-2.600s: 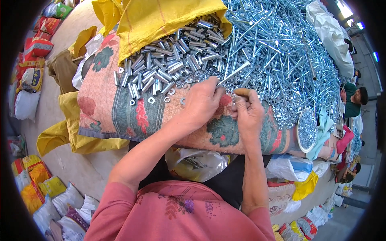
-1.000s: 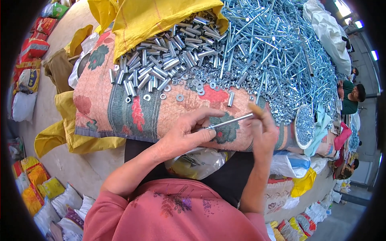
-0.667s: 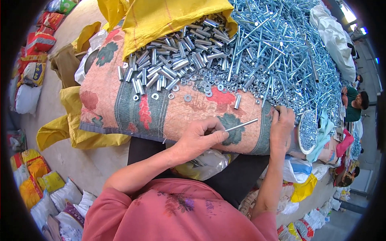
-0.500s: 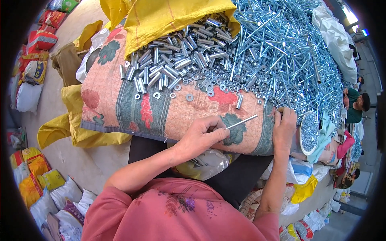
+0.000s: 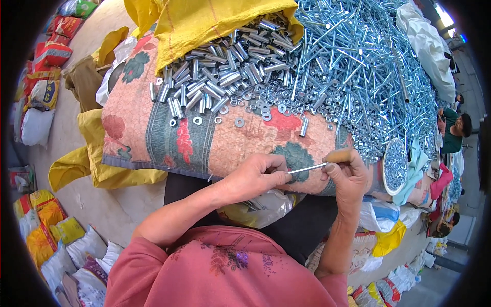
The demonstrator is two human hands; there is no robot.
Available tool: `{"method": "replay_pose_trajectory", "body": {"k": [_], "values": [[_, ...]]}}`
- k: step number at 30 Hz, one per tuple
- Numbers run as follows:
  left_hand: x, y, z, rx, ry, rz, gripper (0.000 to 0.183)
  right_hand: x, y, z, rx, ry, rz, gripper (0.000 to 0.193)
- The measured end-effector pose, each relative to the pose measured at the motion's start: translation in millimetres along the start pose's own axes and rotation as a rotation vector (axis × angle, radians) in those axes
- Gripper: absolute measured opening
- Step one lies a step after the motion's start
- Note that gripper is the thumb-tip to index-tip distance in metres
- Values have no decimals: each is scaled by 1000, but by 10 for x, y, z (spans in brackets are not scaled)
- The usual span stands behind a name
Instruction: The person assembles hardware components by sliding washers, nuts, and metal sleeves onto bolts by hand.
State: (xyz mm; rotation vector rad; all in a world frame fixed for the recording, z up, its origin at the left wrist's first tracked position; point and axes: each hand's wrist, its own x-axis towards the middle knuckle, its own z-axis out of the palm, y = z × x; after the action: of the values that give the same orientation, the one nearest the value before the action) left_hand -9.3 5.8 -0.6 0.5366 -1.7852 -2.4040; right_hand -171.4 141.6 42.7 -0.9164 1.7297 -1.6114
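My left hand [image 5: 261, 176] pinches a long, thin silver bolt [image 5: 307, 169] near one end, pointing it right and slightly up. My right hand [image 5: 349, 176] has its fingertips closed at the bolt's far end; whatever small piece is between them is hidden. Beyond my hands, loose washers [image 5: 239, 122] and small nuts [image 5: 365, 138] lie at the edge of the heap. Short metal sleeves [image 5: 230, 78] spill from a yellow woven sack [image 5: 220, 23]. A big pile of long bolts [image 5: 353, 61] spreads at the far right.
A floral padded cloth [image 5: 235, 146] covers the work surface. An oval white-rimmed dish [image 5: 384, 176] of small hardware stands right of my right hand. A clear plastic bag [image 5: 266, 212] sits at my lap. Packed sacks [image 5: 84, 243] line the left floor; another person [image 5: 452, 130] is far right.
My right hand has come from the edge of the nut heap, down and left, to the bolt's free end. My left hand keeps hold of the bolt and has shifted slightly.
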Motion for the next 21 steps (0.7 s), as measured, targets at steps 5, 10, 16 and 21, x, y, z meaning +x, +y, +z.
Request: {"method": "replay_pose_trajectory", "body": {"k": [5, 10, 16, 21], "values": [[-20, 92, -64, -112, -120, -118, 16, -24, -16, 90, 340, -7, 205, 12], [-10, 222, -38, -158, -186, -179, 27, -108, 36, 286, 313, -54, 280, 12], [-23, 254, 58, -239, 62, 84, 42, -85, -126, 279, 292, 64, 71, 13], [-16, 67, 127, -209, -77, -32, 34, -104, 76, 389, 152, 126, 177, 20]]}}
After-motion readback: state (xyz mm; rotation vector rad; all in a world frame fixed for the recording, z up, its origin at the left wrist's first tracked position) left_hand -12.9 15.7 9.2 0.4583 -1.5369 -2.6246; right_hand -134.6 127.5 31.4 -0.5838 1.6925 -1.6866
